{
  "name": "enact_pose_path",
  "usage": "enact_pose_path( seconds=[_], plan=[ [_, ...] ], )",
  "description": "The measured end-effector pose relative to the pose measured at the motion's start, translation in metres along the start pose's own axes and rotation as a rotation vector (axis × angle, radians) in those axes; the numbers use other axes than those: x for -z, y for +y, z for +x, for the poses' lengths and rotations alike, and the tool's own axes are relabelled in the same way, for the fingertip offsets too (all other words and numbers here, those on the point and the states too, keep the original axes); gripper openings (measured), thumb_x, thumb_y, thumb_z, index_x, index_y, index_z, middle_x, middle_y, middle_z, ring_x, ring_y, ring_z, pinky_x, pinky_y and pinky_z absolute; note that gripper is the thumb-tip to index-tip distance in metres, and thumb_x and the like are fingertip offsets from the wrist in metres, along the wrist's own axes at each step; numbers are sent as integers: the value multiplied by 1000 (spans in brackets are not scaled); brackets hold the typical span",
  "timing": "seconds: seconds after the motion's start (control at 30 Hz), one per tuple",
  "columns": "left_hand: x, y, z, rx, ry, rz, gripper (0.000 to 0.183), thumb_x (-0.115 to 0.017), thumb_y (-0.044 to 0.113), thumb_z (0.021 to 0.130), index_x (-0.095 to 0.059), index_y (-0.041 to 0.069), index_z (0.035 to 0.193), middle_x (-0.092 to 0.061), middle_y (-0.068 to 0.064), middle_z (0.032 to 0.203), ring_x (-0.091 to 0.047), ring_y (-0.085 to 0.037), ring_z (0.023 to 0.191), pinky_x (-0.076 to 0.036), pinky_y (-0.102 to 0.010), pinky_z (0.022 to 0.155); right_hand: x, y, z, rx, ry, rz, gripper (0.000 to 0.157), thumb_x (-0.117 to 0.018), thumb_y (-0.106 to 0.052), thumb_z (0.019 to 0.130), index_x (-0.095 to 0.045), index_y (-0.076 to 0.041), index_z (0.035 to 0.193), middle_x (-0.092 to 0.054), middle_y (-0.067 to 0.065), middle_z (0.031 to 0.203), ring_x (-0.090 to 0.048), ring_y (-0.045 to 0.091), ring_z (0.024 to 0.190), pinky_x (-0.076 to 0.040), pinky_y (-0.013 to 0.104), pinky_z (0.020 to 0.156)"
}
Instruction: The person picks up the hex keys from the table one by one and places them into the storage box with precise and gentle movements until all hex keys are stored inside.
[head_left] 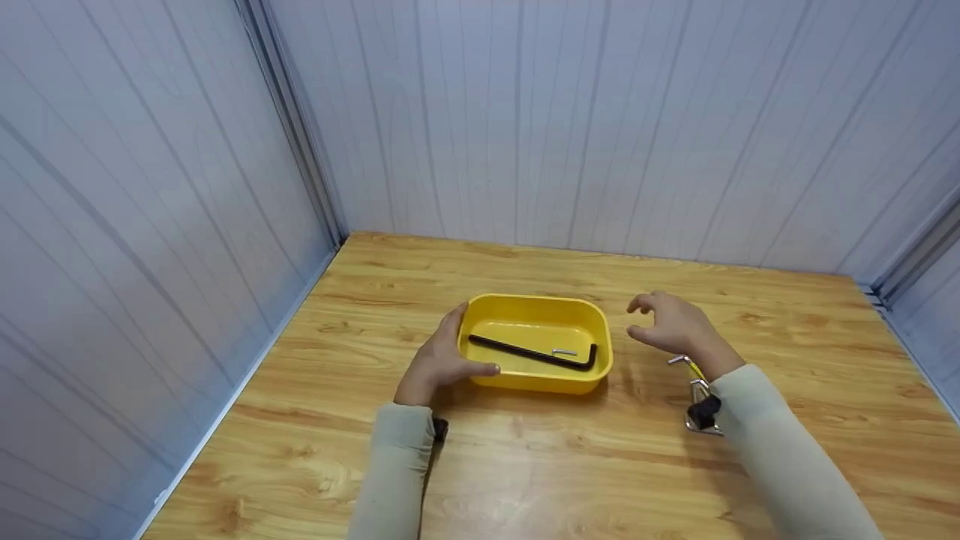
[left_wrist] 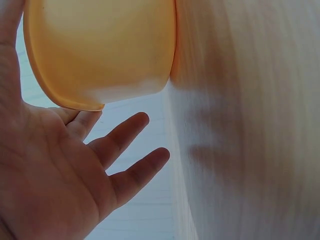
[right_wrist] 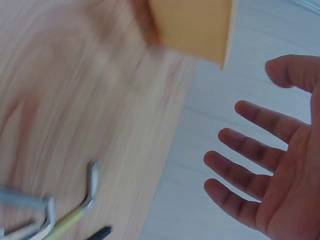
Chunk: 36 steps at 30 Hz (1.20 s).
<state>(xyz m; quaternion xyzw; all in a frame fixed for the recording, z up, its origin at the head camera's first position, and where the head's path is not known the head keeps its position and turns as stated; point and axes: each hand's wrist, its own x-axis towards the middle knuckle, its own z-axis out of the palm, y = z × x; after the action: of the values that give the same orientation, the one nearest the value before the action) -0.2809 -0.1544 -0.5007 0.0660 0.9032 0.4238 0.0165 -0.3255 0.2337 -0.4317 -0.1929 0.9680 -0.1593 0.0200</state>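
At the table's middle sits a yellow plastic bin (head_left: 540, 384). Inside it lie a long black hex key (head_left: 529, 354) and a small silver hex key (head_left: 564, 352). My left hand (head_left: 437, 360) grips the bin's left end, thumb at the near rim and fingers round the far corner; in the left wrist view, two fingers (left_wrist: 131, 175) stick out free below the bin. To the right of the bin, my right hand (head_left: 677, 326) hovers with fingers apart, holding nothing. Several hex keys (head_left: 697, 390), one with a yellow sleeve, lie below the right wrist, partly hidden by it.
The wood-grain table (head_left: 300, 465) meets a pale panelled wall (head_left: 480, 135) at the back and another panel (head_left: 135, 225) at the left. Metal posts (head_left: 292, 120) stand in the corners. A black strap piece (head_left: 703, 412) sits at the right wrist.
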Motion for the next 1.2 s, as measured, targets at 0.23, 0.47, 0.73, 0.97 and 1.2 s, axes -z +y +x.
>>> enact_pose_path(
  seconds=[0.23,0.47,0.73,0.97,1.2],
  plan=[
    [-3,1,2,2,-4,3,130,-87,59,52,-16,25,155,-23,2,160,-33,-26,141,-30,-51,113,1,32,-14,-59,-78,-36,46,-59,-35,87,-62,-4,121,-62,26,117,-61,40,98,-50,56,77],
    [-3,1,2,6,-10,-1,131,-86,63,51,-15,28,155,-22,3,160,-33,-26,141,-30,-51,113,-3,56,-27,-77,-110,-33,45,-59,-32,87,-62,-1,120,-64,25,108,-63,35,90,-50,52,72],
    [-3,2,2,9,-13,-10,131,-87,61,51,-14,27,156,-19,2,161,-30,-27,143,-29,-51,114,-14,73,-40,-139,-146,40,40,-61,-29,87,-64,2,113,-69,16,94,-58,20,69,-47,38,61],
    [-3,0,3,11,-2,-13,128,-88,58,53,-16,28,155,-23,3,160,-32,-25,142,-30,-50,113,-23,75,-43,-183,-153,76,33,-61,-19,83,-65,2,109,-65,5,75,-46,15,57,-37,30,54],
    [-1,-2,3,20,10,-32,130,-89,59,50,-19,29,155,-29,4,158,-36,-23,139,-30,-50,113,-26,77,-44,-160,-101,96,28,-68,-9,77,-66,3,101,-65,10,78,-49,17,61,-42,32,57]
  ],
)
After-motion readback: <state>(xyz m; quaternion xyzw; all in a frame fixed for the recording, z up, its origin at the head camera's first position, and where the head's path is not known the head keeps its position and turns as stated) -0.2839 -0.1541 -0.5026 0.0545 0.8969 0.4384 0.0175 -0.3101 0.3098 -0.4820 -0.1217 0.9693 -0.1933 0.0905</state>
